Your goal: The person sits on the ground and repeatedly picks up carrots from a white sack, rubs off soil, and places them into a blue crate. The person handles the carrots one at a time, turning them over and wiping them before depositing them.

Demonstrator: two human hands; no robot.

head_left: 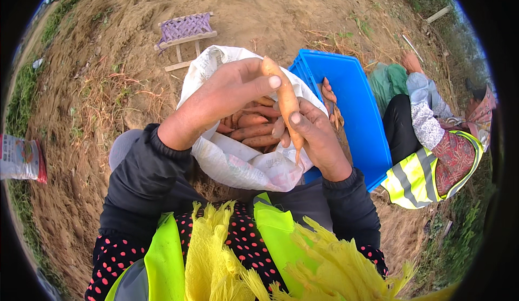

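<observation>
A long, slim sweet potato point(288, 105) is held between my two hands above an open sack. My left hand point(230, 89) pinches its thick upper end, thumb across the front. Around the lower part, close to the thin root tip, my right hand point(320, 136) is closed with its thumb on top. Soil darkens the right fingers. Below, the white woven sack point(230, 160) has its rim rolled open, with several reddish sweet potatoes point(253, 130) inside. Part of that heap is hidden by my hands. Just right of the sack stands a blue plastic crate point(365, 130) with a few small sweet potatoes point(328, 94) in it.
A low stool with a purple woven seat point(186, 29) stands beyond the sack on bare soil. On the right sits a co-worker in a yellow reflective vest point(419, 179), beside a green bag point(388, 84). A printed bag point(20, 157) is at the far left.
</observation>
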